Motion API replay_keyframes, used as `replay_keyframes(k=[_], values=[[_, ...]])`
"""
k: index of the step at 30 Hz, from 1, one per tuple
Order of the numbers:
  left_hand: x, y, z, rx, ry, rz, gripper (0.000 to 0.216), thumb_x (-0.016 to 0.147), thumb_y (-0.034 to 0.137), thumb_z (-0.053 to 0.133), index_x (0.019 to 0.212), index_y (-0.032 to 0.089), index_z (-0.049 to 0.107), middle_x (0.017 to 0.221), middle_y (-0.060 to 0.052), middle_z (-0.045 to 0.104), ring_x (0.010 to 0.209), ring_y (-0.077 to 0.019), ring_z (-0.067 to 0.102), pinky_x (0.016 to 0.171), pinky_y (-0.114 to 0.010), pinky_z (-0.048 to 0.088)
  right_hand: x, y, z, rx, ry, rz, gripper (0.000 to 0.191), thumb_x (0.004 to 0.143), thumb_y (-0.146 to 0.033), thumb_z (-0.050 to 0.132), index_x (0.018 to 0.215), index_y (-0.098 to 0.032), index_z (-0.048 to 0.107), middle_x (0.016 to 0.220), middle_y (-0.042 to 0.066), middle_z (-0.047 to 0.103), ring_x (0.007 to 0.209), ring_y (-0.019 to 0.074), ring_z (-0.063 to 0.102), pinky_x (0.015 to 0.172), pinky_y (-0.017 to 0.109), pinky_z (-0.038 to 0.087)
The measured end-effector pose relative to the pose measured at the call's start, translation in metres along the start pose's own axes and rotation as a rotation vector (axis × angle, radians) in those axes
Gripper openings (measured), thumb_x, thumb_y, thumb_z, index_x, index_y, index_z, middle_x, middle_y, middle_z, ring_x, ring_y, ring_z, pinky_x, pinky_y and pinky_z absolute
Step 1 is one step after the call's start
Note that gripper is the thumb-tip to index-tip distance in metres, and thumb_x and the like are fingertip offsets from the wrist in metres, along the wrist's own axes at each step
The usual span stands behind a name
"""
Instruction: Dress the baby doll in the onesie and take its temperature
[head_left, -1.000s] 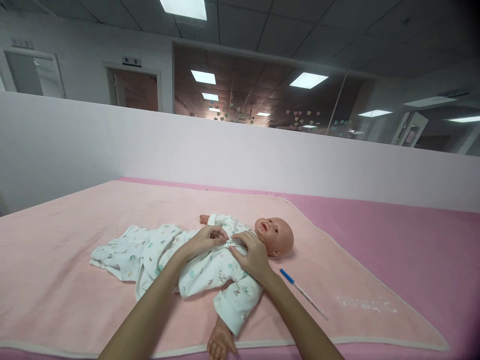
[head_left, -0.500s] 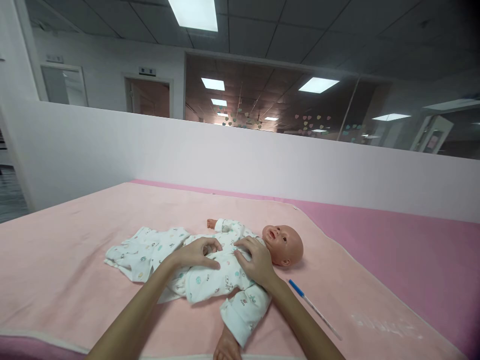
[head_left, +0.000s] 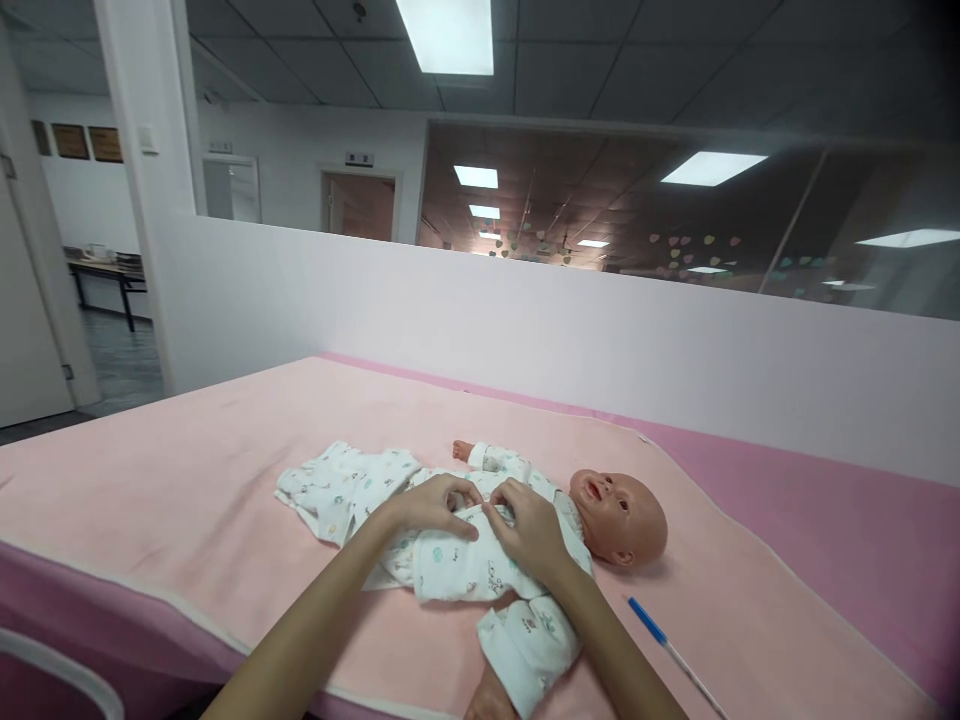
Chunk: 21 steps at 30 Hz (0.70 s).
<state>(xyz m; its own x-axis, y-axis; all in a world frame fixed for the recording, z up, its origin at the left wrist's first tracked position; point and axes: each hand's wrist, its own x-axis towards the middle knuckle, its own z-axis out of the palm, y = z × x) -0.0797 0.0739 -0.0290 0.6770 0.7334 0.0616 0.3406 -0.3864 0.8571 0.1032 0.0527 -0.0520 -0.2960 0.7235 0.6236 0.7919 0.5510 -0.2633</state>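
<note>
I count two hands of my own, one left hand (head_left: 439, 503) and one right hand (head_left: 529, 528). Before me I have one doll (head_left: 628, 520) with two sleeves (head_left: 501, 460), one blanket (head_left: 225, 465) and one blue-ended stick (head_left: 648, 620). Farther off I see one table (head_left: 105, 268), three plaques (head_left: 70, 141), one switch (head_left: 148, 139) and two door signs (head_left: 359, 159).

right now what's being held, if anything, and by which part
The right hand seems to pinch the front of the printed top on the baby doll; whether the left hand holds it too cannot be told.
</note>
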Motion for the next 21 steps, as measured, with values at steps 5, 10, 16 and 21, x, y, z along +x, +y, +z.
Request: replay_keyframes(k=[5, 10, 16, 21], values=[[0.0012, 0.0011, -0.0029, -0.045, 0.040, 0.012, 0.038, 0.055, 0.032, 0.070, 0.090, 0.019, 0.064, 0.060, 0.005, 0.043, 0.051, -0.0065, 0.033, 0.046, -0.020, 0.023, -0.0037, -0.0001, 0.0005, 0.014, 0.023, 0.020, 0.015, 0.080, -0.027, 0.046, 0.067, -0.019, 0.049, 0.065, -0.002, 0.054, 0.061, 0.0110, 0.048, 0.055, 0.023, 0.030], [-0.0002, 0.0013, -0.0034, 0.022, 0.122, -0.018, 0.045, 0.050, 0.033, 0.073, 0.094, 0.021, 0.065, 0.069, 0.002, 0.053, 0.060, -0.0092, 0.043, 0.051, -0.020, 0.029, -0.0046, -0.0006, 0.0006, 0.023, 0.032, 0.034, 0.013, 0.078, -0.025, 0.048, 0.067, -0.019, 0.049, 0.065, -0.002, 0.054, 0.063, 0.0104, 0.049, 0.055, 0.023, 0.030], [0.0011, -0.0007, -0.0008, 0.044, 0.170, -0.006, 0.041, 0.056, 0.027, 0.067, 0.096, 0.018, 0.065, 0.066, 0.001, 0.057, 0.054, -0.0078, 0.042, 0.049, -0.019, 0.030, -0.0050, -0.0021, -0.0010, 0.018, 0.024, 0.041, 0.012, 0.078, -0.024, 0.049, 0.067, -0.019, 0.050, 0.065, -0.003, 0.055, 0.063, 0.0100, 0.048, 0.056, 0.022, 0.029], [0.0018, -0.0017, -0.0021, -0.064, 0.084, 0.028, 0.045, 0.059, 0.023, 0.064, 0.103, 0.017, 0.061, 0.064, 0.002, 0.057, 0.050, -0.0060, 0.038, 0.047, -0.018, 0.028, -0.0055, -0.0022, -0.0017, 0.042, 0.016, 0.035, 0.012, 0.079, -0.025, 0.049, 0.068, -0.019, 0.050, 0.067, -0.003, 0.056, 0.065, 0.0103, 0.049, 0.057, 0.022, 0.029]])
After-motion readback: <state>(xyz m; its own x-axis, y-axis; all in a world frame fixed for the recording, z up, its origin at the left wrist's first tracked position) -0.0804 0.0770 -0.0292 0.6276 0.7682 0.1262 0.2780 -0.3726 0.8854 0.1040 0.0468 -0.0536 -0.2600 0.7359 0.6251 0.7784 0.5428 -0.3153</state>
